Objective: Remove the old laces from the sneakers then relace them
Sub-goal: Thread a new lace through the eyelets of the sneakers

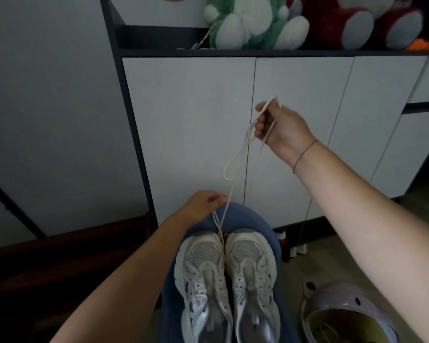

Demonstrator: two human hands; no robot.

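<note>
Dim room, white cabinet on the far side with plush toys on top. The sneakers sit side by side on a blue seat right in front, long axis near-to-far, toes pointing away at the cabinet. The eyelets look empty on both, so I'd say the stripping is done and relacing hasn't started. One white lace runs slanted from by the toes up and right. The left hand pinches it low, and the right hand, raised, has its fingers curled round the upper end. Can't tell if it's the old lace or a new one.
</note>
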